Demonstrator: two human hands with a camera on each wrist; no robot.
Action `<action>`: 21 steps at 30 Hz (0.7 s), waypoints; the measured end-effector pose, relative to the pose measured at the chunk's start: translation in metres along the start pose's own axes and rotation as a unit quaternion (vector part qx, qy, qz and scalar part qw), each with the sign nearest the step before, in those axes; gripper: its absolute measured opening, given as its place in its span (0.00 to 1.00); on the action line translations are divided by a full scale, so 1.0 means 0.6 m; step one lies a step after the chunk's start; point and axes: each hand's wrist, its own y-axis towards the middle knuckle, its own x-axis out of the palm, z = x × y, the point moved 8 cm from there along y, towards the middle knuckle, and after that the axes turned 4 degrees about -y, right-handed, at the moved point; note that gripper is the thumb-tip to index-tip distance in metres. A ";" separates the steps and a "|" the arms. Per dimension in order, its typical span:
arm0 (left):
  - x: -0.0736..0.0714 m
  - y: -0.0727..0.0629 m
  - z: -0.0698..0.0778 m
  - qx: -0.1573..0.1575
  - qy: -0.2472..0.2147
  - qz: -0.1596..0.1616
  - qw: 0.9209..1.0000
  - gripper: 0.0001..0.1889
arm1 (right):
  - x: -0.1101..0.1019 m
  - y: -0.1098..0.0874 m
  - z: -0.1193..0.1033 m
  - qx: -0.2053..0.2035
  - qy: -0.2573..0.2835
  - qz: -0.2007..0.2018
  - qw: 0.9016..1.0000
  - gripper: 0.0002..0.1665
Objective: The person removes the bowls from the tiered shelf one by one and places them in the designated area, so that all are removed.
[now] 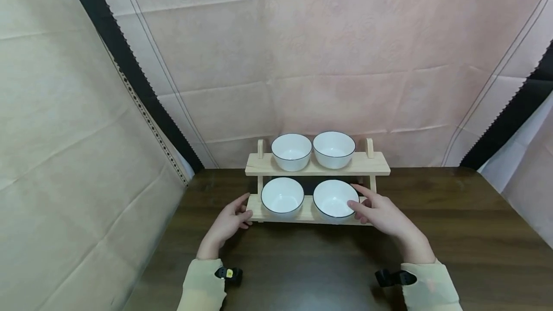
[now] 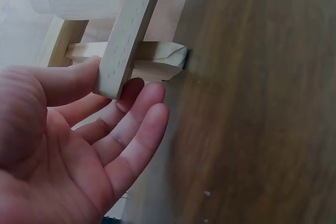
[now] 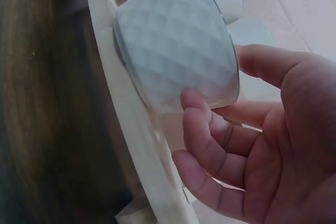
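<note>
Pale, creased cloth (image 1: 328, 52) hangs behind and beside a dark wood-grain worktop (image 1: 302, 268). On it stands a two-tier wooden rack (image 1: 371, 163) carrying four white bowls with dark rims, two per tier. The upper-left bowl (image 1: 291, 150) and upper-right bowl (image 1: 334, 147) sit side by side; below them, on the lower shelf (image 1: 308, 211), are the lower-left bowl (image 1: 282, 198) and lower-right bowl (image 1: 332, 198). The left hand (image 1: 228, 224) pinches the left end of the lower shelf between thumb and fingers, its outer fingers loosely bent. The right hand (image 1: 382, 212) pinches the right side of the lower-right bowl, thumb at the rim and curled fingers against the outer wall, which shows a quilted diamond relief in the right wrist view. Both forearms wear light sleeves (image 1: 202, 284).
</note>
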 end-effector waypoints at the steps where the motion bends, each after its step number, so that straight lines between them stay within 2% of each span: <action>1: -0.001 0.000 -0.001 -0.002 -0.003 0.000 1.000 0.31 | 0.001 0.001 0.000 -0.001 -0.003 -0.001 1.000 0.42; 5: -0.004 0.009 -0.018 0.002 -0.003 0.006 1.000 0.31 | 0.003 0.002 0.002 0.005 -0.003 -0.005 1.000 0.42; 11: -0.005 0.010 -0.030 -0.001 -0.008 0.007 1.000 0.30 | 0.007 -0.001 -0.002 -0.001 0.018 -0.010 1.000 0.40; 21: -0.007 0.010 -0.026 0.005 0.004 0.007 1.000 0.30 | 0.009 -0.003 -0.013 -0.021 0.046 -0.009 0.999 0.40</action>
